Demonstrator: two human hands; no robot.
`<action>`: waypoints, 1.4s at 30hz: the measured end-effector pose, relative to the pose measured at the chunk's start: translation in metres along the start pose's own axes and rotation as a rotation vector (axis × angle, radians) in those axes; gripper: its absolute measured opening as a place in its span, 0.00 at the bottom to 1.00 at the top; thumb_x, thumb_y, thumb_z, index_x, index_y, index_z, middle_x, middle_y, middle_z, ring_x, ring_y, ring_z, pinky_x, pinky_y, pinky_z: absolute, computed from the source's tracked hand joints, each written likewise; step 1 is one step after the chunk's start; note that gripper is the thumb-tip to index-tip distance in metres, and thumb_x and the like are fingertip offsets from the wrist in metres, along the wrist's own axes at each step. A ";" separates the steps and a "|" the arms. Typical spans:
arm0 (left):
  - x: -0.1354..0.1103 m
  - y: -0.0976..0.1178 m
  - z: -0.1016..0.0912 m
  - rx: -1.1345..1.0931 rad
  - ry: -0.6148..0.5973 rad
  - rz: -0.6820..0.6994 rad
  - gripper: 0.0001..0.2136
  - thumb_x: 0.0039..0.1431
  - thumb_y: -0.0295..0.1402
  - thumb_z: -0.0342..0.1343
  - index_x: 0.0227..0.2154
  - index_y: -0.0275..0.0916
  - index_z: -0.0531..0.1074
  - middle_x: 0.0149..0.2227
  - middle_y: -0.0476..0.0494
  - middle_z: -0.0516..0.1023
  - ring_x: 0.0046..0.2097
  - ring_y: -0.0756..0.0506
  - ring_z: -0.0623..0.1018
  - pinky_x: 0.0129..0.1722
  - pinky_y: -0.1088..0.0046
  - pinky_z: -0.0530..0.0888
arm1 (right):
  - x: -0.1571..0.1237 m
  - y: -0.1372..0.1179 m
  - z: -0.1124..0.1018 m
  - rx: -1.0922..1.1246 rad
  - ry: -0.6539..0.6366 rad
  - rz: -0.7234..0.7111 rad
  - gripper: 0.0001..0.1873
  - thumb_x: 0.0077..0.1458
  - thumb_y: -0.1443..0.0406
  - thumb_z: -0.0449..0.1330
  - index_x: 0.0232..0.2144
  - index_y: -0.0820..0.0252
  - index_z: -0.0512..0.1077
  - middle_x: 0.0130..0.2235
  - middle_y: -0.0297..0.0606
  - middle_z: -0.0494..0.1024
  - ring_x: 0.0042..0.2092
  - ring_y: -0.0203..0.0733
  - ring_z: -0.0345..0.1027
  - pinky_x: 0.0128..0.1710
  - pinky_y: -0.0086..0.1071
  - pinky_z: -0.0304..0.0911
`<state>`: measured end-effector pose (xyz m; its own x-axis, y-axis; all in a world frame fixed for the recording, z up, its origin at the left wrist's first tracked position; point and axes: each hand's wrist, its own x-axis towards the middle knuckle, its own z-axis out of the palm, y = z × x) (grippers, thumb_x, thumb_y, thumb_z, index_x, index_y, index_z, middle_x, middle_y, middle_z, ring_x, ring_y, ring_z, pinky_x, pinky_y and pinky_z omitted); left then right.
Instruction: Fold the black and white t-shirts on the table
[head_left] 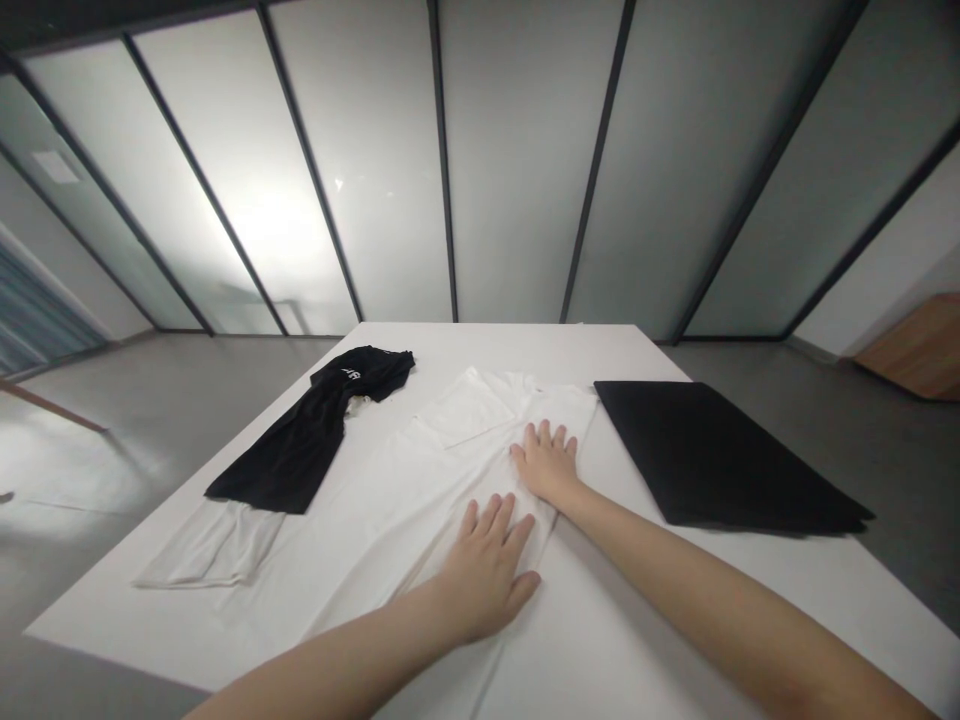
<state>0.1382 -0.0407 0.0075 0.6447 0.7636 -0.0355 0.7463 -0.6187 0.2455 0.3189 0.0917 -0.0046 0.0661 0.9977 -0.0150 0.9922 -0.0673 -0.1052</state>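
Observation:
A white T-shirt (390,490) lies spread over the middle of the table, with creases running along its length. My left hand (487,570) rests palm down on the shirt near its right edge, fingers spread. Farther up, my right hand (547,460) presses flat on the same shirt close to the sleeve, its fingers also apart. Neither hand grips the cloth. Beyond my fingers a sleeve (469,410) of the shirt shows at the far side.
On the left of the white table (525,340) lies a black garment (292,450) with white lettering, over folded white cloth (210,545). At the right is a flat black board (727,460), reaching to the table's edge. Frosted glass panels (525,160) stand behind.

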 end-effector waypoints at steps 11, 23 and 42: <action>0.000 -0.004 -0.005 0.009 -0.035 -0.092 0.38 0.74 0.57 0.37 0.77 0.38 0.51 0.78 0.30 0.45 0.78 0.27 0.46 0.73 0.39 0.49 | 0.102 0.015 -0.015 -0.052 -0.042 -0.182 0.37 0.73 0.50 0.41 0.76 0.61 0.52 0.78 0.51 0.47 0.76 0.66 0.41 0.72 0.58 0.40; 0.064 0.009 0.003 -0.010 0.076 -0.246 0.40 0.72 0.57 0.34 0.77 0.36 0.47 0.78 0.31 0.45 0.78 0.26 0.45 0.72 0.36 0.46 | 0.115 0.002 -0.032 -0.036 0.089 -0.151 0.23 0.74 0.63 0.44 0.60 0.66 0.71 0.59 0.60 0.74 0.62 0.56 0.65 0.62 0.43 0.57; 0.112 0.006 -0.002 0.004 0.146 -0.323 0.41 0.71 0.52 0.39 0.76 0.26 0.44 0.77 0.21 0.47 0.77 0.25 0.46 0.72 0.37 0.45 | 0.106 -0.029 -0.022 -0.001 -0.157 0.059 0.35 0.68 0.50 0.54 0.66 0.71 0.69 0.66 0.67 0.67 0.68 0.61 0.62 0.65 0.47 0.57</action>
<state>0.2151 0.0415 0.0066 0.3454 0.9380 0.0284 0.9084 -0.3418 0.2408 0.2992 0.2000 0.0186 0.1068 0.9786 -0.1761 0.9872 -0.1254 -0.0984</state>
